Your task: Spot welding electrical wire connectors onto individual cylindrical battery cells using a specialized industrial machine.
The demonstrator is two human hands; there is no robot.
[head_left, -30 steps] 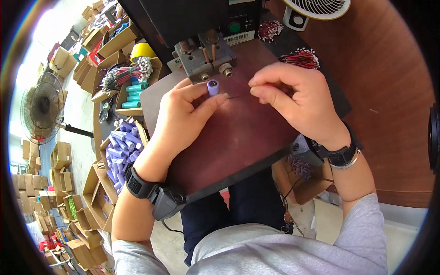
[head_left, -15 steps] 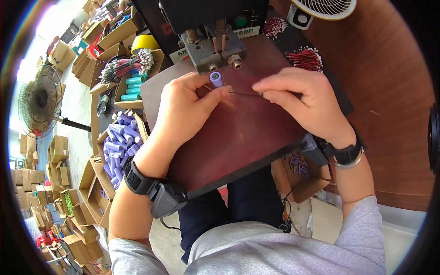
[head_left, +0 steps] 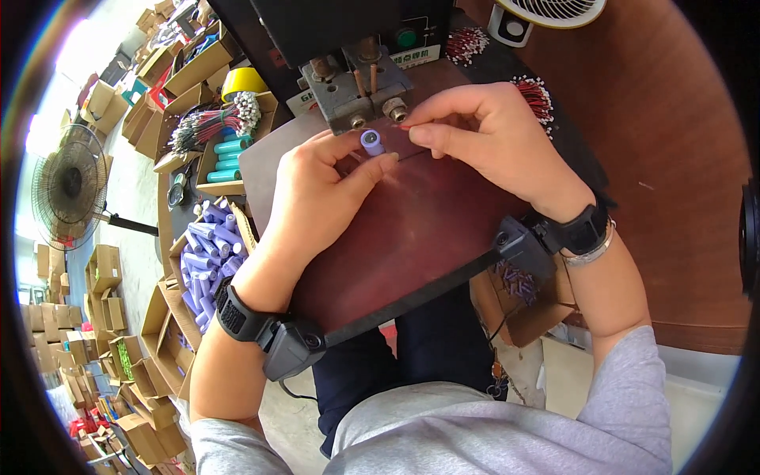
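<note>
A purple cylindrical battery cell [head_left: 372,143] stands nearly upright with its end facing up, just below the metal electrode head [head_left: 360,95] of a spot welder. Thumb and fingers of my left hand [head_left: 313,190] are closed around the cell. To its right, my right hand [head_left: 507,150] pinches a thin red wire [head_left: 404,127], whose tip points toward the head. A dark wire [head_left: 412,153] runs between the cell and my right fingers. What the left fingers do behind the cell is hidden.
The dark red work board [head_left: 404,237] lies under my hands. On the left are a box of purple cells [head_left: 210,253], teal cells [head_left: 228,162] and bundled wires [head_left: 218,123]. More red wires [head_left: 537,99] lie at right. A box [head_left: 522,297] sits below the board.
My right hand has moved up and toward the electrode head, and a red wire tip now shows at its fingers. My left hand still holds the cell in about the same place.
</note>
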